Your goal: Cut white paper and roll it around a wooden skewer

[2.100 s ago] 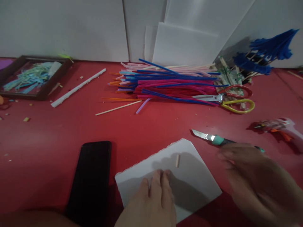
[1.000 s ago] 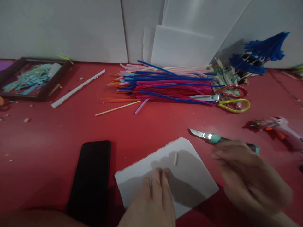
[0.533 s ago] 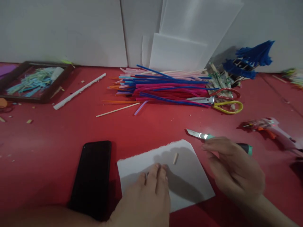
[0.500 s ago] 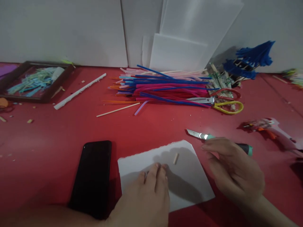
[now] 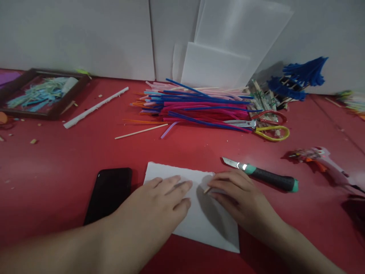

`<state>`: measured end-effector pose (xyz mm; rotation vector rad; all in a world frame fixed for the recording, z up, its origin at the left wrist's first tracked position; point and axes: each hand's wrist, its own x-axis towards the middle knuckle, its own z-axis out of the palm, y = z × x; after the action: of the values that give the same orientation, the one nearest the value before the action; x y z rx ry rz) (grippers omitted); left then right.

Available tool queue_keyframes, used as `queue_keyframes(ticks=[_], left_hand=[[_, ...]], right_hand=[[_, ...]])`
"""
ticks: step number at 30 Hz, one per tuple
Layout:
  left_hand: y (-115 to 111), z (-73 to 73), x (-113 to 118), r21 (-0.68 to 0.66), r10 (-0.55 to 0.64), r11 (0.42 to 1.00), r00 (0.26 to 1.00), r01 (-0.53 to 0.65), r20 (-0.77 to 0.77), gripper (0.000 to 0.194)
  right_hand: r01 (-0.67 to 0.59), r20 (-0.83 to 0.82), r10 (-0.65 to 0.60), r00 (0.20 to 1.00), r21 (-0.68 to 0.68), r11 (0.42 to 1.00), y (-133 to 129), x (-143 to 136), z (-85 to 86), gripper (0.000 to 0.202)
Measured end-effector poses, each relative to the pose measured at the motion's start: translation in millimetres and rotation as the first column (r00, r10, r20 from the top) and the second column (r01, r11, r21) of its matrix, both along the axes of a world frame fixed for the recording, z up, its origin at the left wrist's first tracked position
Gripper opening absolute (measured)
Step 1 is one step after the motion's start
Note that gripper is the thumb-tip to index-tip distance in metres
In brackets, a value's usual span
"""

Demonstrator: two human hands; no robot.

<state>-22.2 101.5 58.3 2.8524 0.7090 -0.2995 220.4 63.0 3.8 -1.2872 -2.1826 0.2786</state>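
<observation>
A white foam-board sheet (image 5: 196, 224) lies on the red table in front of me. My left hand (image 5: 159, 205) rests flat on its left part, fingers spread and holding nothing. Over the sheet's right side, my right hand (image 5: 239, 194) has thumb and fingertips closed on a short piece of wooden stick (image 5: 206, 190), whose end shows at the fingertips. Just beyond the right hand lies a utility knife (image 5: 265, 176) with a green and black handle, its blade out and pointing left. A black phone (image 5: 110, 194) is left of the sheet, partly covered by my left forearm.
Pipe cleaners (image 5: 199, 104) in several colours are heaped at the back, with scissors (image 5: 256, 125) on their right end. A glue gun (image 5: 322, 161) lies at right. A thin wooden stick (image 5: 141, 131), a white rod (image 5: 97, 107) and a brown frame (image 5: 51, 114) stand further left.
My right hand has moved left from beside the knife and taken hold of the short stick piece. The sheet has turned clockwise under my left hand, which has shifted up and left.
</observation>
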Motion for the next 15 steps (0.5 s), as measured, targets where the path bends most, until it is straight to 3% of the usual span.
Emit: queue_keyframes(ticks=[4,7,9,11,13,15], left_hand=[[19,8.8,7,-0.104,0.12,0.986,0.986,-0.132,-0.113,0.112],[24,7.3,8,-0.185,0.085,0.977,0.986,-0.111,-0.14,0.138],[24,5.0,7,-0.178,0.055,0.981,0.991,-0.076,-0.119,0.135],[24,3.5,6,-0.14,0.055,0.988,0.995,-0.066,-0.081,0.122],[28,4.0,5,-0.136,0.063,0.989,0.998,-0.066,-0.03,0.11],[33,7.1,4,-0.19,0.094,0.978,0.995,-0.085,0.043,0.105]], right_hand=[[-0.021,0.023,0.021,1.0,-0.022,1.0,3,-1,-0.1,0.013],[0.017,0.029,-0.017,0.999,0.013,1.0,6,3,1.0,0.018],[0.077,0.006,-0.077,0.997,0.032,0.997,7,7,1.7,0.018],[0.216,-0.074,-0.213,0.974,0.037,0.976,7,12,2.5,0.014],[0.433,-0.28,-0.41,0.868,0.022,0.901,8,18,3.7,0.004],[0.596,-0.499,-0.52,0.694,-0.009,0.803,10,26,5.3,0.011]])
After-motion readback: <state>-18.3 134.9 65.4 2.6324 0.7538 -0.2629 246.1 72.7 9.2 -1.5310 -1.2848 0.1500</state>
